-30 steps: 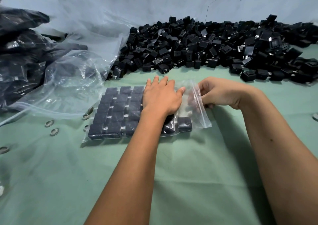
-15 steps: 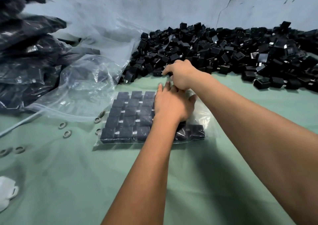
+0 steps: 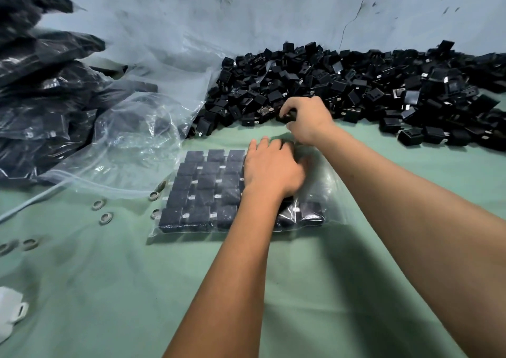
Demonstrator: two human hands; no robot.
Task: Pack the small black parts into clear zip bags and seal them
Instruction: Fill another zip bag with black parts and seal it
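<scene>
A clear zip bag [image 3: 332, 193] lies flat on the green cloth, filled with rows of small black parts [image 3: 202, 190]. My left hand [image 3: 271, 168] rests flat on the bag's right half, fingers spread over the parts. Beyond it, my right hand [image 3: 306, 118] is at the near edge of the big pile of loose black parts [image 3: 356, 89], fingers curled around one black part [image 3: 289, 116]. The bag's mouth at the right looks slack; its seal is hidden by my arms.
Stacked filled bags [image 3: 41, 97] and loose empty clear bags [image 3: 137, 144] lie at the left. Several small grey rings [image 3: 105, 218] sit on the cloth near the bag. A white object [image 3: 11, 311] lies at the lower left. A grey wall stands behind the pile.
My right hand left the bag's mouth, reached forward to the pile and closed on a black part. My left hand stayed pressing on the bag.
</scene>
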